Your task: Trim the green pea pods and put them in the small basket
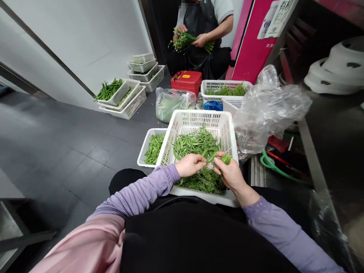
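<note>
A large white plastic basket (pixel 174 126) sits before me with a heap of green pea pods (pixel 193 145) in its far half. Stringy green trimmings (pixel 202 181) lie in the near half. Above the basket, my left hand (pixel 191 165) is closed in a pinch at the left end of one pod (pixel 211 158). My right hand (pixel 231 174) grips the other end of that pod and has more pods tucked in its fingers. To the left, a smaller white basket (pixel 142 153) holds a layer of green pods (pixel 154 149).
Opposite sits a person (pixel 205 16) holding a bunch of green stems (pixel 189 41). Stacked baskets (pixel 123 103) of vegetables line the wall. A red box (pixel 186 82), bagged greens (pixel 171 108) and clear plastic bags (pixel 267 112) surround the far side. Metal shelving (pixel 316 166) stands right.
</note>
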Demonstrator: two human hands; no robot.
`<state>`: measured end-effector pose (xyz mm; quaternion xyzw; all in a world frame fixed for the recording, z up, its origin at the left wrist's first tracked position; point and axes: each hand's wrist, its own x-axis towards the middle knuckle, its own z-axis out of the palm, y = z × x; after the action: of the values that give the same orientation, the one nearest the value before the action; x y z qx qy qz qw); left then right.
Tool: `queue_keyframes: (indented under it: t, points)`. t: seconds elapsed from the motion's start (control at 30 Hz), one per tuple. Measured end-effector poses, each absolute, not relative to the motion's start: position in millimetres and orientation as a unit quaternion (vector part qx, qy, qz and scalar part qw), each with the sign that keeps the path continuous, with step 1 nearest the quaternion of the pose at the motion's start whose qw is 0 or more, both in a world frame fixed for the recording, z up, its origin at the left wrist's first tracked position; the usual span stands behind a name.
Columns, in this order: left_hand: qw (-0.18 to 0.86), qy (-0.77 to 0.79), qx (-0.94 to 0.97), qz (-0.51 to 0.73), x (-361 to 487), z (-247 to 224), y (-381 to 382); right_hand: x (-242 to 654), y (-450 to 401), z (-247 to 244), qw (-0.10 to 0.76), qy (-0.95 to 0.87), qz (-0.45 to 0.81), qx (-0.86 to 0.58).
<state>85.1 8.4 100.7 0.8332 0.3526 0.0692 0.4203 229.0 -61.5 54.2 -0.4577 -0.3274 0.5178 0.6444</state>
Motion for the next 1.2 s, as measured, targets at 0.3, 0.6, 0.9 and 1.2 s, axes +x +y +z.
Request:
queue_keyframes:
  t: [0.3,0.6,0.9,1.2]
  points:
    - [0.531,0.322,0.781,0.059,77.5,109.2,11.5,232.6,-64.1,66.0,0.633,-0.281,0.595,-0.408]
    - [0.509,0.180,0.841,-0.032,77.0,136.5,18.3,246.4,-67.2,60.1,0.315,-0.386,0.793,-0.351]
    - [0.549,0.496,0.664,0.102,85.4,66.4,5.6,229.7,-68.5,61.6,0.468,-0.648,0.229,-0.555]
    - [0.766,0.425,0.419,0.237,81.0,46.7,8.4,250.3,-53.4,51.4,0.558,-0.086,0.685,-0.461]
